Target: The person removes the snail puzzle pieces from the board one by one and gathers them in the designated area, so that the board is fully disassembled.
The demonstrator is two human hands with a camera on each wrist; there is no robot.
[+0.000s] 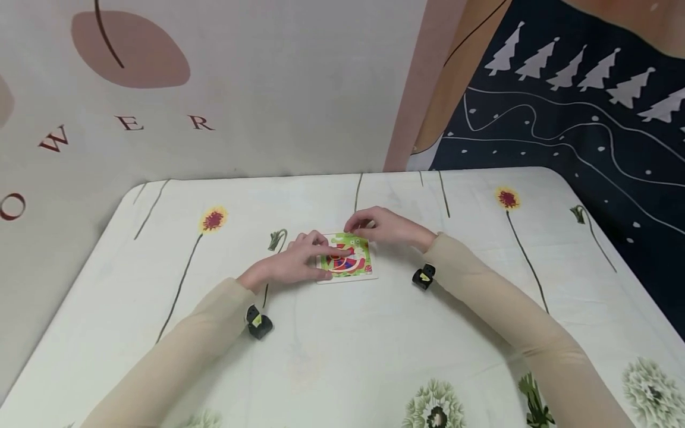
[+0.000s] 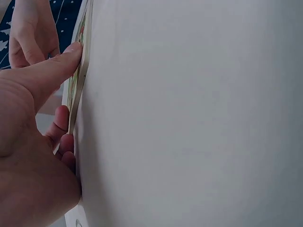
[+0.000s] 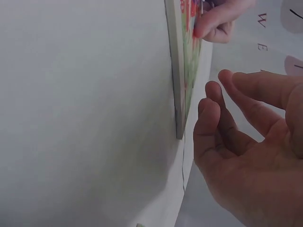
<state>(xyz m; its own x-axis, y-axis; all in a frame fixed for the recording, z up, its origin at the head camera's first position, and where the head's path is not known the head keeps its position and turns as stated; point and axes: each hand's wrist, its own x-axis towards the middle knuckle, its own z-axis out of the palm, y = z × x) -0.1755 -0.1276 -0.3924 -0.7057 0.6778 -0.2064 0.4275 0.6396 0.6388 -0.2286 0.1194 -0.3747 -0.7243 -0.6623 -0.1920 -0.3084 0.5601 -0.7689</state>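
Note:
A small board point(image 1: 368, 271) with a bright green, red and blue picture lies flat on the table, apparently a picture puzzle. Its thick pale edge shows in the right wrist view. My left hand point(image 1: 293, 260) rests at the board's left side, one finger stretched across the picture and pressing on it. In the left wrist view, other fingertips point(image 2: 61, 118) of that hand lie at the board's edge. My right hand point(image 1: 387, 227) hovers by the far right corner, fingers loosely bent. Nothing shows between the right fingertips point(image 3: 208, 113) in its wrist view. The left hand covers part of the picture.
A white flower-printed cloth covers the table point(image 1: 342, 345). Behind it hangs a pale printed curtain point(image 1: 299, 89), with a dark tree-patterned cloth point(image 1: 535, 113) at the right. Both wrists carry small black cameras, one on the left point(image 1: 259, 323) and one on the right point(image 1: 423, 277).

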